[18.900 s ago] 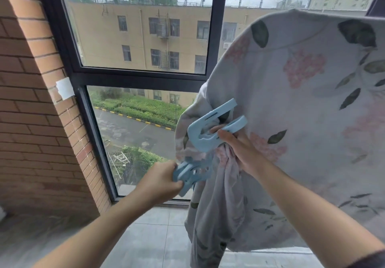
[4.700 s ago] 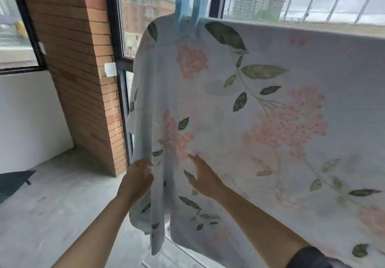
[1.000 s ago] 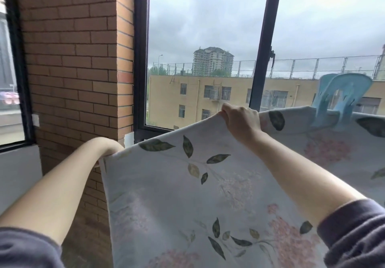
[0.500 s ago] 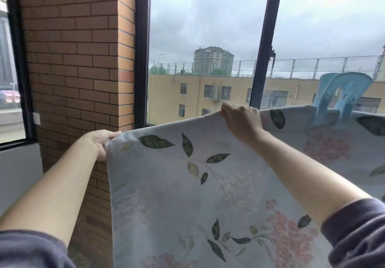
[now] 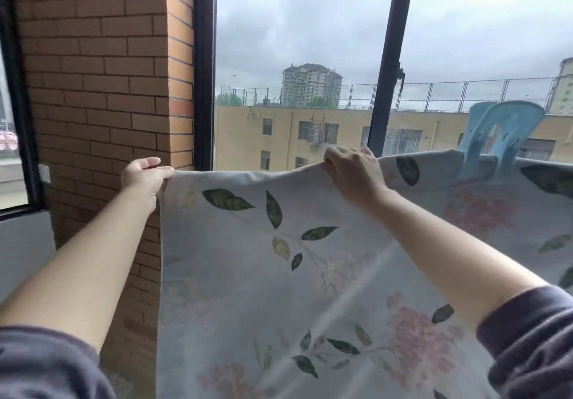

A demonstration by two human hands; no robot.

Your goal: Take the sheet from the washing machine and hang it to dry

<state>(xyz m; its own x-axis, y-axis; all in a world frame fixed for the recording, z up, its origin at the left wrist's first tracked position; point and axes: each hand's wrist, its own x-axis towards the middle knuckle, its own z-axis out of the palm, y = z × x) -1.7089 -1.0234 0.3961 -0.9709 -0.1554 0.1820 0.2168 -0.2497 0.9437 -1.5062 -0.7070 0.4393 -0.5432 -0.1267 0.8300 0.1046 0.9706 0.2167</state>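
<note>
My left hand (image 5: 143,178) is up in front of the brick pillar (image 5: 102,88), pinching the top left corner of the sheet (image 5: 279,274) between thumb and fingers. The corner sits right at my fingertips, and from there the sheet's left edge drops straight down past my forearm, in front of the bricks.

My right hand (image 5: 353,174) is closed over the top edge of the sheet, fingers curled over the far side and knuckles toward me. Between my two hands the top edge runs nearly level and taut. The cloth hangs flat below both hands, pale with dark leaves and pink flower clusters, and it fills the view under my arms down to the bottom of the frame.

Just beyond my right hand, further to the right, a blue clip (image 5: 496,138) stands up from the top edge and bites down over it. Past the clip the sheet carries on out of view to the right. I cannot see what the edge is draped on under the cloth.

Behind my right hand a dark window post (image 5: 387,67) rises, and another frame (image 5: 203,67) stands against the pillar, between my hands. Through the glass, well behind the sheet, there is a yellow building (image 5: 279,138) under a grey sky.

Both my sleeves (image 5: 533,343) are dark and pushed up, leaving the forearms bare.
</note>
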